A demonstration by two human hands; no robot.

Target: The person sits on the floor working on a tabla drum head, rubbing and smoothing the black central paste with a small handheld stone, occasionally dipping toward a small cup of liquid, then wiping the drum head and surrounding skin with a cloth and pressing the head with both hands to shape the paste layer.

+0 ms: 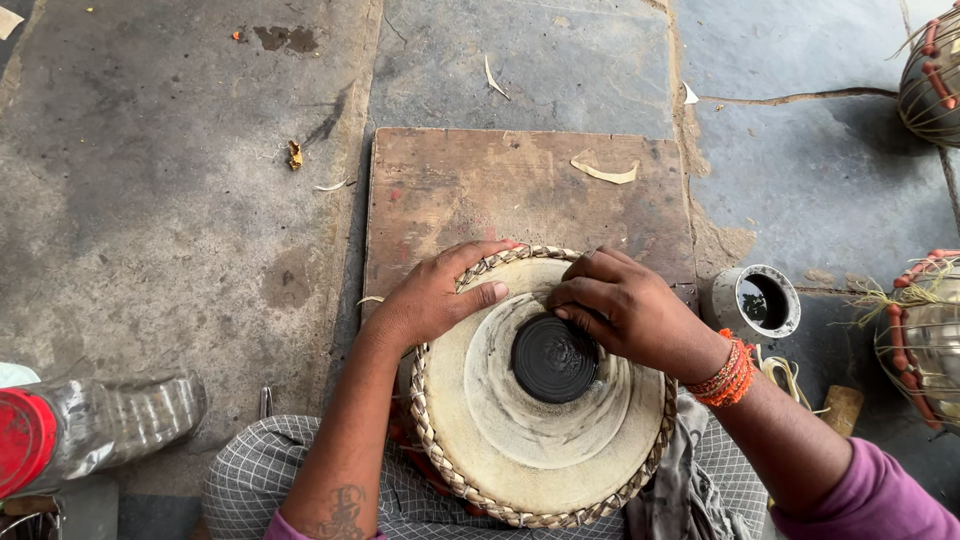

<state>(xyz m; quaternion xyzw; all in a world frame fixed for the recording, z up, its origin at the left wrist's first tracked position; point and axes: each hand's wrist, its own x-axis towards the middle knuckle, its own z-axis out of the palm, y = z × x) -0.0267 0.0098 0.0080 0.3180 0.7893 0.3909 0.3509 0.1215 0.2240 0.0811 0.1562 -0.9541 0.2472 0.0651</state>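
A small hand drum point(520, 440) with a pale skin head and braided rim rests on my lap over checked cloth. A round black patch point(550, 360) sits at the middle of the skin. My left hand point(435, 295) lies flat on the drum's far left rim, fingers together, steadying it. My right hand point(625, 305), with orange bead bracelets at the wrist, is curled with its fingertips pressing the black patch's upper right edge. Whether it holds a small tool under the fingers cannot be seen.
A worn wooden board point(520, 195) lies on the stone floor beyond the drum. A small metal cup with dark paste point(758, 300) stands at the right. Two other drums point(920, 345) point(935, 85) sit at the right edge. A plastic bottle with a red cap point(100, 425) lies left.
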